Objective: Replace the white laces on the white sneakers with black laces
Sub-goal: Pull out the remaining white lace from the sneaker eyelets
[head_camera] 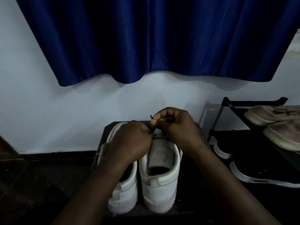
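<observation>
Two white sneakers stand side by side on a dark surface, heels toward me: the left sneaker (123,190) and the right sneaker (159,184). A black lace (162,139) crosses the right sneaker above its tongue. My right hand (177,129) pinches the black lace, whose tip pokes out above the fingers. My left hand (131,142) lies over the left sneaker with its fingers curled at the right sneaker's eyelets, where it meets the lace. The front of both sneakers is hidden by my hands.
A black shoe rack (227,111) stands at the right with beige sneakers (276,120) on top and black shoes with white soles (259,172) below. A blue curtain (149,38) hangs on the white wall behind. Dark floor lies to the left.
</observation>
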`<state>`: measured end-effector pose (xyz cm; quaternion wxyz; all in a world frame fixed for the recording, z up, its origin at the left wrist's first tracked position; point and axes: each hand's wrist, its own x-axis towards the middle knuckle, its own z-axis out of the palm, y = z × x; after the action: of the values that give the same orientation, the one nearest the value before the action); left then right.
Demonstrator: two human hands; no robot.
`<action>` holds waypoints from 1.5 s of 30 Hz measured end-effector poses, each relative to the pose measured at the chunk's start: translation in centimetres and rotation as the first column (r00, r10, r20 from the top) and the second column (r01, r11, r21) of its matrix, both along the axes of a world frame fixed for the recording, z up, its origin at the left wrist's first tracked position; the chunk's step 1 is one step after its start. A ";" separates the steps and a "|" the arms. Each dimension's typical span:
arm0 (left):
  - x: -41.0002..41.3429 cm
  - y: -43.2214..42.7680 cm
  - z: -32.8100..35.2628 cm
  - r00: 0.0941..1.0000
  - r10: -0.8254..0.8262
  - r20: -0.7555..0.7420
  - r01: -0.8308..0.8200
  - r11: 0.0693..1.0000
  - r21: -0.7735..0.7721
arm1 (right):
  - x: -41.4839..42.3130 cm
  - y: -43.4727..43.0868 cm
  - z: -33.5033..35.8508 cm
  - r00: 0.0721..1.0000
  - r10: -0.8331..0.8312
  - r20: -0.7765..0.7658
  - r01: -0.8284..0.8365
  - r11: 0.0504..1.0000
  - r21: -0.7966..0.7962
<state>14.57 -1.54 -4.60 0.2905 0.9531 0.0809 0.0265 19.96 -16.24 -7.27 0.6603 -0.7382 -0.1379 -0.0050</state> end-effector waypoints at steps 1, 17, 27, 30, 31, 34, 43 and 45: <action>0.0 0.0 0.0 1.000 -0.004 -0.004 0.004 1.000 -0.003 | 0.0 -0.2 0.0 1.000 -0.003 0.003 0.003 1.000 0.006; -1.0 -1.8 1.4 0.948 -0.177 0.264 0.252 0.924 -0.288 | -1.9 -0.5 2.5 0.986 0.049 0.156 -0.098 0.941 0.325; 0.6 -1.3 0.4 0.980 0.030 0.198 0.112 0.739 -0.665 | -3.0 -3.7 1.6 0.998 -0.032 -0.058 -0.002 0.861 -0.508; 0.9 -1.3 0.3 0.950 0.149 0.274 0.100 0.686 -0.721 | -3.5 -3.7 1.2 0.995 -0.088 -0.040 0.052 0.837 -0.545; 0.9 -1.2 0.5 0.916 0.228 0.329 0.107 0.652 -0.750 | -3.6 -3.7 1.1 0.994 -0.111 0.005 0.095 0.823 -0.560; 0.7 -0.6 1.1 0.742 0.391 0.544 0.174 0.672 -0.720 | -3.8 -3.3 0.8 0.983 -0.143 0.118 0.185 0.773 -0.606; 1.2 0.0 -0.6 0.948 -0.097 0.302 0.129 0.988 -0.087 | -3.6 -3.0 0.3 0.974 -0.148 0.171 0.223 0.758 -0.613; 1.0 -0.5 -0.3 0.975 -0.162 0.154 0.168 0.986 -0.023 | -3.8 -3.1 0.3 0.978 -0.120 0.168 0.198 0.776 -0.599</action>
<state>15.61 -2.01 -4.89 0.3140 0.9464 -0.0204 0.0733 16.20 -19.32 -6.95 0.3732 -0.9194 -0.1083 -0.0603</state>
